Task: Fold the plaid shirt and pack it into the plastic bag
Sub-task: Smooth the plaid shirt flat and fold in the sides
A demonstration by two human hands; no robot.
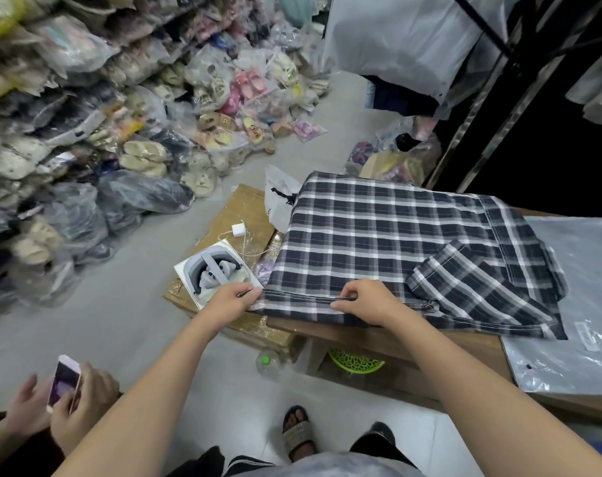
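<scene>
A dark blue and white plaid shirt [389, 235] lies partly folded on a wooden table [389, 342], one sleeve folded across its right side. My left hand [232, 299] pinches the shirt's near left corner at the hem. My right hand [363, 301] grips the same near hem a little to the right, fingers curled over the edge. A clear plastic bag [575, 304] lies flat on the table to the right of the shirt, its left edge under the shirt's right side.
A white box [217, 273] and a charger [238, 231] sit on cardboard boxes left of the table. Bagged shoes are piled along the left wall [120, 115]. Another person's hands hold a phone [63, 382] at lower left. A green basket [354, 359] sits under the table.
</scene>
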